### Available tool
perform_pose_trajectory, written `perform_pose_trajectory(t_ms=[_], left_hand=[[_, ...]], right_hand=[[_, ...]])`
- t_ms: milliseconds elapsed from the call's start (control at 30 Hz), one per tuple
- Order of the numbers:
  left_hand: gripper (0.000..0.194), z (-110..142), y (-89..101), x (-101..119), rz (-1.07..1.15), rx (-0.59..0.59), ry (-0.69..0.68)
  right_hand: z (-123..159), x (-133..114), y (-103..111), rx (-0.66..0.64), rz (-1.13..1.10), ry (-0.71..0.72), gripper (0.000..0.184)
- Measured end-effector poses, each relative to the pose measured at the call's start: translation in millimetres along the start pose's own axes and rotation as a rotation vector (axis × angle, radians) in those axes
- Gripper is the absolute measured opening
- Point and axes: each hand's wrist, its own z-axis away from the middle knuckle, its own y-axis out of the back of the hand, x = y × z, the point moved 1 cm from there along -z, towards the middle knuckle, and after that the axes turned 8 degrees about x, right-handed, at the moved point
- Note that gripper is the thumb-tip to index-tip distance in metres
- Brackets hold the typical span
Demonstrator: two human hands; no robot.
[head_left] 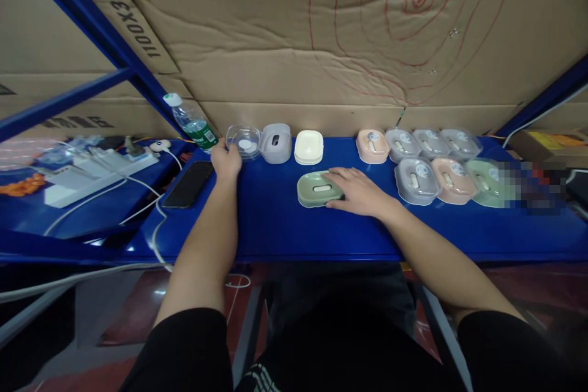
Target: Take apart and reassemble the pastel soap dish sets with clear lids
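Note:
My left hand (226, 163) reaches to the back of the blue table (275, 226) and its fingers touch the rim of a clear plastic lid (243, 140) with a white disc in it. Whether those fingers grip the lid is hard to tell. Next to the lid stand a grey box (275, 143) and a cream box (309, 147). My right hand (357, 191) lies flat, fingers stretched, on the right side of a green box (316, 188) in the middle of the table.
At the back right stand several lidded boxes (429, 162) in grey, pink and green, in two rows. A water bottle (192, 123) leans at the back left, a black phone (188, 184) lies near my left hand, and a power strip (98, 166) with white cables sits far left.

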Motion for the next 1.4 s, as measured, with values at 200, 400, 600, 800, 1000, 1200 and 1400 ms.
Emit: perform_pose_trajectory(t_ms=[200,400,600,800,1000,1200,1400], left_hand=[[0.037,-3,0.3,-4,0.009,0.108,0.071],[0.036,-6,-1.0,-10,-0.021,0.097,0.129],[0.040,-4,-3.2,-8,-0.006,0.052,0.158],[0.044,0,7.3,9,0.007,0.102,0.150],[0.035,30,25.6,51,0.122,0.204,-0.221],[0.064,108,16.9,109,0.299,-0.550,-0.889],[0.109,137,2.1,111,0.208,-0.773,-0.970]], right_hand=[[0,-1,3,-0.028,-0.004,-0.016,0.080],[0,5,-2,-0.068,-0.011,-0.083,0.097],[-1,10,-6,-0.060,-0.036,-0.074,0.098],[-3,5,0,-0.022,-0.121,-0.126,0.099],[-5,3,1,0.064,-0.213,-0.211,0.099],[-8,8,-3,0.323,-0.312,-0.204,0.104],[-9,7,1,0.499,-0.391,-0.140,0.101]])
